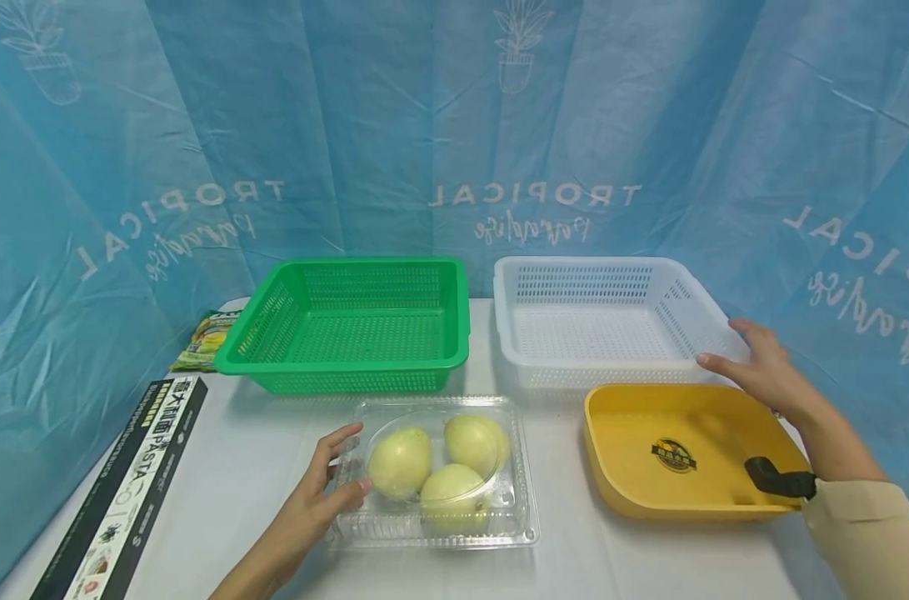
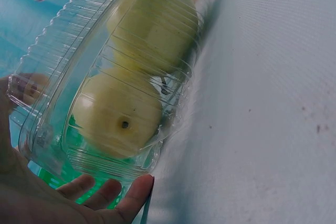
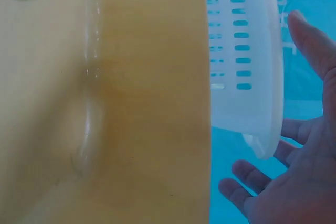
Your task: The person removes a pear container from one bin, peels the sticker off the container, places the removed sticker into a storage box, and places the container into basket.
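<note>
A clear plastic clamshell box (image 1: 525,500) holds three round, pale yellow-green fruits (image 1: 400,462) that look like pears. At the box's left end is my left hand (image 1: 315,496), its thumb and fingers spread around the corner. Up close in the left wrist view, fingers (image 2: 107,195) lie beside the end wall and a digit shows through the lid. My right hand (image 1: 772,371) reaches to the front right corner of a white perforated basket (image 1: 596,333). Spread around that corner in the right wrist view, its thumb and fingers (image 3: 252,177) are not closed on the rim.
Beneath my right arm stands a yellow tray (image 1: 671,417) with a round label. A green basket (image 1: 342,367) is at the back left, with a colourful packet (image 1: 207,342) beside it. Along the left edge lies a long black and white pasta box (image 1: 132,483). Blue curtain surrounds the table.
</note>
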A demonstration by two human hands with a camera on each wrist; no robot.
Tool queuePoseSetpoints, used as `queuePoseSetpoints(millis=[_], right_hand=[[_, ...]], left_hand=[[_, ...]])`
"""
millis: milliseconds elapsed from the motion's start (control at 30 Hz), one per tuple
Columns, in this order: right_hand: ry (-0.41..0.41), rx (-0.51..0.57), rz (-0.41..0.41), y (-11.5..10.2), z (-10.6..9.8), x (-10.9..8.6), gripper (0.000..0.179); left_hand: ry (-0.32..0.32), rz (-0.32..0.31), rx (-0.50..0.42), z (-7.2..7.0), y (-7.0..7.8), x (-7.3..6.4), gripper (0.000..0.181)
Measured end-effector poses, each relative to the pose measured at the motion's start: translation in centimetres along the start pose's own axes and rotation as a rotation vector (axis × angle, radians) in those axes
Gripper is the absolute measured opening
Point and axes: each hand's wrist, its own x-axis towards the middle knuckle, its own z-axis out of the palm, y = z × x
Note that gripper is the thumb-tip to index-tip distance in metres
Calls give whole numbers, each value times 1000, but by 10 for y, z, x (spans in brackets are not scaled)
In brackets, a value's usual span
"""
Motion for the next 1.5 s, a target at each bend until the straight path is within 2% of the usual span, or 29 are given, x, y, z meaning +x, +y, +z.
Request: queuePoseSetpoints(millis=[600, 1000, 1167, 1500], right_hand=[[-58, 45, 6, 10, 6, 8, 96], [-35, 96, -17, 10, 11, 10, 95], [-25, 102, -10, 10, 12, 10, 95], [-1, 101, -14, 13, 15, 10, 95]], left_hand=[[1, 7, 3, 0, -1, 0, 64], [-6, 31, 20, 0, -1, 0, 65], [-11, 56, 19, 1, 0, -2, 65], [26, 157, 1, 5, -2, -3, 62]])
